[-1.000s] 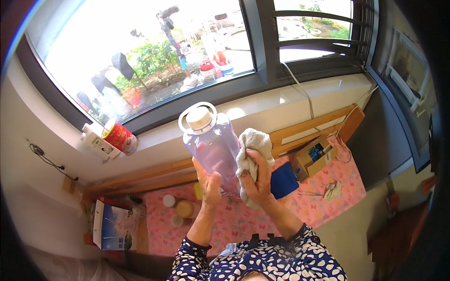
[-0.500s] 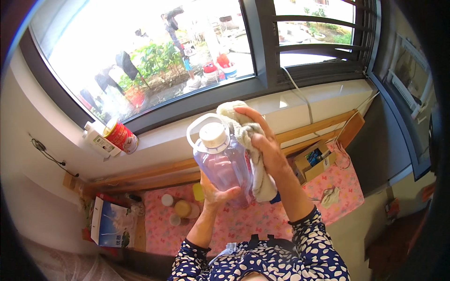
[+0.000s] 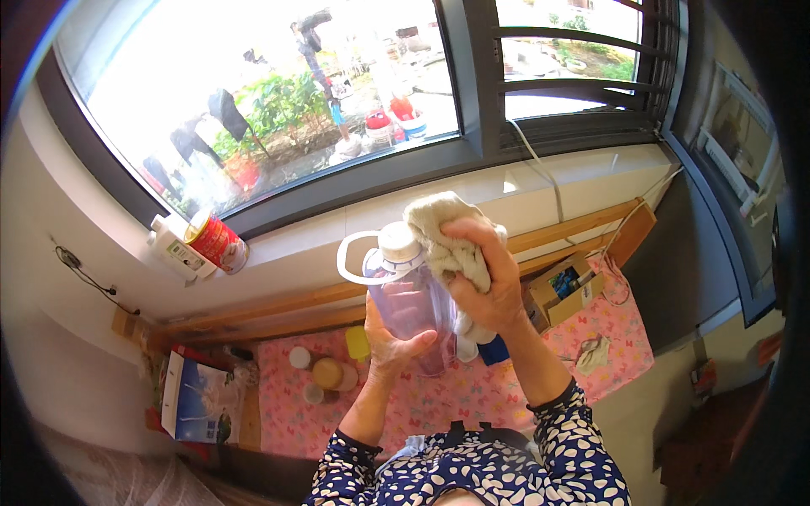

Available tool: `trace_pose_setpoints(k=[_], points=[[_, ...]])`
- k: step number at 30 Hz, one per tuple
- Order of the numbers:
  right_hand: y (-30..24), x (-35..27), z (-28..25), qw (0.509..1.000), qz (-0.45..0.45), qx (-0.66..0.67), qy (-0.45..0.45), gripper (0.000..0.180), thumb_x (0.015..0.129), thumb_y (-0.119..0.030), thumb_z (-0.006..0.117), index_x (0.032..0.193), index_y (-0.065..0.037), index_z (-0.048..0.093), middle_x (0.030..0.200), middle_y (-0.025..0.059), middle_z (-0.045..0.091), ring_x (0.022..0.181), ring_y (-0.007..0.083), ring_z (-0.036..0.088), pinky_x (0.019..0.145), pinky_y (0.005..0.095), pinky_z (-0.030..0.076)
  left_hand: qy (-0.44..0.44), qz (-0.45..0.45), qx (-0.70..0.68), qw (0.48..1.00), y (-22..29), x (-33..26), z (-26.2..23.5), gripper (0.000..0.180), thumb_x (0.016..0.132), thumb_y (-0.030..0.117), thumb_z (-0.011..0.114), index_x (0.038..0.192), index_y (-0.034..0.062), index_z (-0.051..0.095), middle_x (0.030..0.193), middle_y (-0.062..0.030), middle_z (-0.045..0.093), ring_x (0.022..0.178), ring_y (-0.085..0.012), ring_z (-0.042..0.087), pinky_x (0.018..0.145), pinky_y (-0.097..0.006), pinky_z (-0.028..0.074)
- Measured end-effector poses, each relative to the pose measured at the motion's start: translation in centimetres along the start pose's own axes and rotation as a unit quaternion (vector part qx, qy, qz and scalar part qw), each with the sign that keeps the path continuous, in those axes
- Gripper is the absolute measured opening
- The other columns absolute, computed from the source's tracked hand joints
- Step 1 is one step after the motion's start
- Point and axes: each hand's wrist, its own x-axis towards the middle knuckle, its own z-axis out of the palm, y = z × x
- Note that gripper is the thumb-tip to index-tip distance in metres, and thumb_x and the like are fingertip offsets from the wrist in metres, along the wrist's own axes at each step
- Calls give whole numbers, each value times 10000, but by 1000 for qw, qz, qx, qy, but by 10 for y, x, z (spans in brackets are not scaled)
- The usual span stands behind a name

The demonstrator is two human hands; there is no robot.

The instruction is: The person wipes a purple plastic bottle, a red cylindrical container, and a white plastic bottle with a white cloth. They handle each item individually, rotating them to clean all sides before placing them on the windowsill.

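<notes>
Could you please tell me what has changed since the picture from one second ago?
The clear bottle has shifted right and slightly down in view. The right hand has moved up, bringing the cloth beside the cap. The left hand still holds the bottle; the red tin stayed on the sill.

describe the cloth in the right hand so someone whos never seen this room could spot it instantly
Below the big window, find the see-through bottle in the left hand. Just right of its white cap is the cloth, pale and bunched in the right hand. The smaller crumpled beige item lies on the pink cover; this one is held up.
</notes>
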Motion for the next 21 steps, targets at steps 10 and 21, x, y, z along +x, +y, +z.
trace_pose_setpoints(k=[10,21], points=[[-16,-11,20,980,66,137,128,378,764,-13,555,1141,-37,545,1134,117,514,1007,202,505,889,316,415,-63,15,-46,997,-3,0,-4,909,574,325,879,1275,8,394,1110,-96,553,1047,-204,564,898,-345,479],[23,15,35,953,246,177,10,360,919,-256,465,1227,-79,520,1041,74,569,909,132,533,807,252,437,-8,47,-85,995,9,9,-11,1067,561,347,882,1368,24,265,1213,-134,479,1057,-245,553,867,-359,496]])
